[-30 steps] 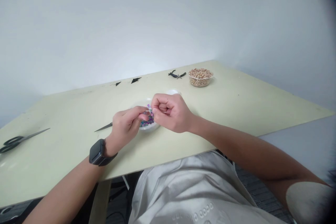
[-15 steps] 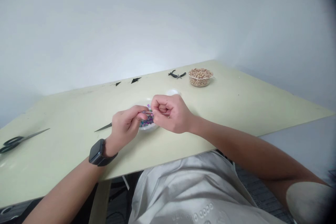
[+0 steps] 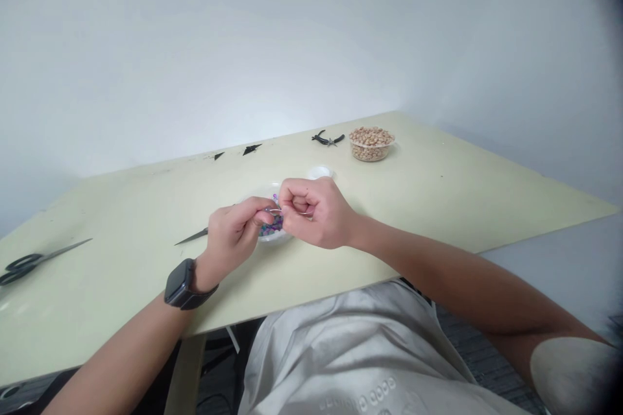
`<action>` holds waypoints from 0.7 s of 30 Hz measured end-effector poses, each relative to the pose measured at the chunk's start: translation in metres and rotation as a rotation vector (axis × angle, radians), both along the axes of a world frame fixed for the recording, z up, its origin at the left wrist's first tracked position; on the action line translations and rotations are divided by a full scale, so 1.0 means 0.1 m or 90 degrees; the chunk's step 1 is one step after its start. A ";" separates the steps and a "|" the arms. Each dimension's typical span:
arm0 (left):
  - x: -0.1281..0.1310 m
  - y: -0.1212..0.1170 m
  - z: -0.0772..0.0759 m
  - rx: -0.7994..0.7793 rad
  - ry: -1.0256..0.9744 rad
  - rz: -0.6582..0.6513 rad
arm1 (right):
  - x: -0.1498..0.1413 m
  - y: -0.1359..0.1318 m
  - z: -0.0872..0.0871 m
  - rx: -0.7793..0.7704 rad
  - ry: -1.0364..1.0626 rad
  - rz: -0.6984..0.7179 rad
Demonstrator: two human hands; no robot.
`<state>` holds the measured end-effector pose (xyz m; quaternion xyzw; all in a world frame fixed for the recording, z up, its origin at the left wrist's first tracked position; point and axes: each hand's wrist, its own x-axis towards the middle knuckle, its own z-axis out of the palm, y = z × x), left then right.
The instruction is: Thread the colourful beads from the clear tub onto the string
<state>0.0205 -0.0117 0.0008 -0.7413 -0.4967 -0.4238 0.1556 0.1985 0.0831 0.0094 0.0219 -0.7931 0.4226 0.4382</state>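
The left hand [image 3: 233, 233] and right hand [image 3: 314, 211] are pinching a tiny purple bead [image 3: 270, 210] and thin thread over a bowl [image 3: 272, 233] of multicoloured beads.

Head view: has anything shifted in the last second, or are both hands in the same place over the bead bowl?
Almost nothing. The right hand has sunk slightly toward the table; the left hand has barely moved, its fingers still pinched against the right hand's above the bowl of coloured beads. Nothing was picked up or released. Scissors, pliers and the tub of tan beads stayed put.
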 end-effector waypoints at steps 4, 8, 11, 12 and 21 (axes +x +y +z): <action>0.01 0.00 0.01 0.012 0.008 -0.008 | -0.01 0.00 0.00 0.001 -0.005 -0.003; 0.01 0.00 0.00 0.013 -0.001 -0.025 | 0.00 0.00 0.00 0.015 -0.005 -0.010; 0.01 -0.01 -0.02 0.011 -0.011 -0.016 | 0.01 -0.01 0.01 0.025 -0.005 -0.021; 0.01 -0.01 -0.02 0.008 -0.017 -0.012 | 0.01 -0.01 0.02 0.027 -0.004 -0.023; 0.02 -0.02 -0.04 0.010 -0.045 -0.036 | 0.01 -0.03 0.04 0.070 0.023 -0.044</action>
